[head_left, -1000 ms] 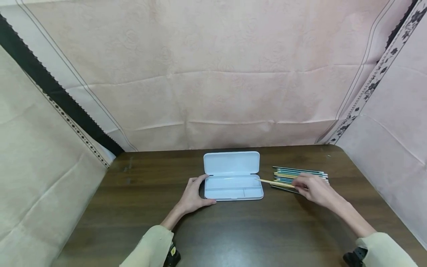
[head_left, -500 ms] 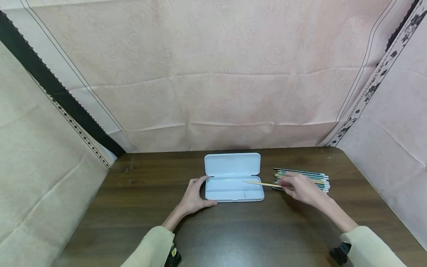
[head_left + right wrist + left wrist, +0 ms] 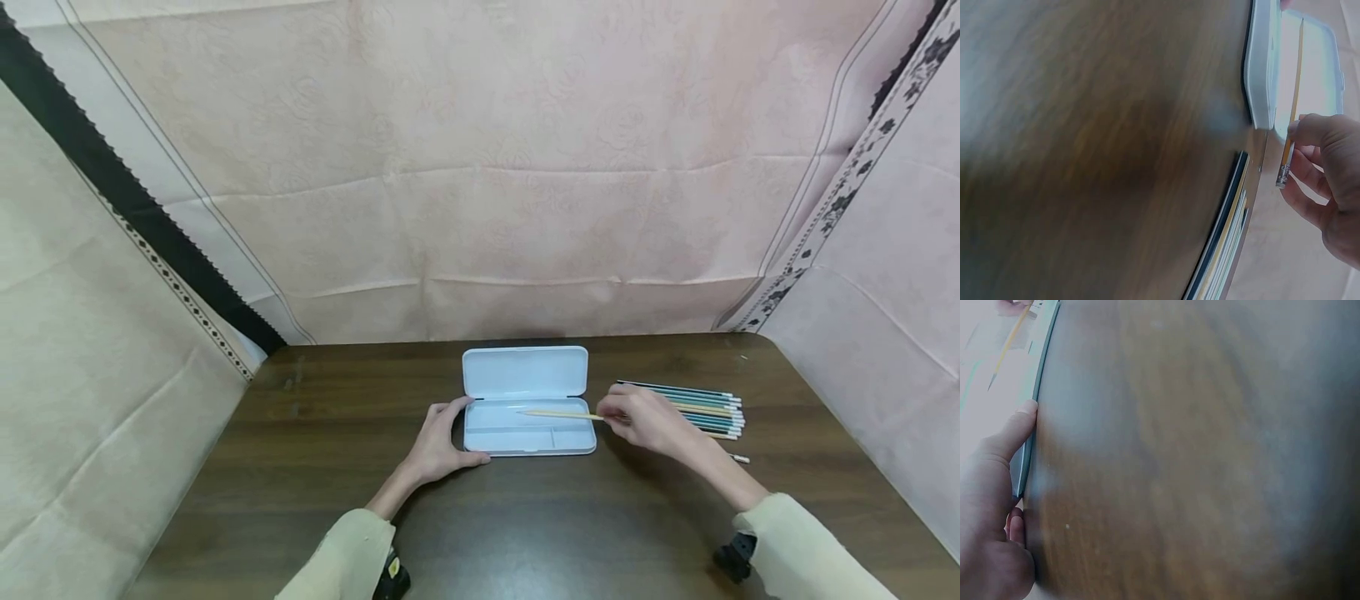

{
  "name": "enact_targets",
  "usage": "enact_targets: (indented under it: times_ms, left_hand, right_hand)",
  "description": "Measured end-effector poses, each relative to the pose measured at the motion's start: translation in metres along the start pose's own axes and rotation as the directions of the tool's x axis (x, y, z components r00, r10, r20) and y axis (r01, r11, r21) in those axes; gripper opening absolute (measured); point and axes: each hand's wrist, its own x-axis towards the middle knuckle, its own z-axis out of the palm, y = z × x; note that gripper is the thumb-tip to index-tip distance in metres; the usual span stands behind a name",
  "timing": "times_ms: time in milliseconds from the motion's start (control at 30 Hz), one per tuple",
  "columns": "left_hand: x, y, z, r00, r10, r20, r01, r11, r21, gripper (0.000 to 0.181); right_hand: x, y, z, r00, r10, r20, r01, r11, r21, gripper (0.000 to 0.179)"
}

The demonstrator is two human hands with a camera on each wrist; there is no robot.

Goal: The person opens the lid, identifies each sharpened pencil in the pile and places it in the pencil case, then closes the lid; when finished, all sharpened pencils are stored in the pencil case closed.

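A light blue pencil case lies on the table with its lid raised at the back. The front tray has a long compartment and a small one at right. My left hand holds the case's left end, thumb on the front edge and fingers by the back-left corner. Between thumb and fingers, my right hand pinches a yellow pencil near its eraser end. Its sharpened tip points left, above the tray in the head view. Whether the pencil touches the case cannot be told.
To the right of the case lies a row of several green and yellow pencils, partly covered by my right hand. One pencil end sticks out nearer the front. Light cloth hangs behind the brown table and at both sides.
My right hand has moved left with the yellow pencil, bringing the tip from the case's right edge to over the tray. My left hand stays at the case.
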Motion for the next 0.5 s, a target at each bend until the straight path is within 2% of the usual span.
enact_targets:
  times_ms: [233,500]
  left_hand:
    - [0.0,0.001,0.0,1.0,0.012,-0.009,-0.012,1.0,-0.01,0.091]
    - [0.0,0.001,0.001,1.0,-0.005,-0.005,0.005,1.0,-0.007,0.091]
  right_hand:
    - [0.014,-0.009,0.007,0.999,-0.027,0.017,0.026,0.998,0.05,0.016]
    - [0.029,-0.018,0.017,0.999,-0.046,0.025,0.044,0.997,0.056,0.015]
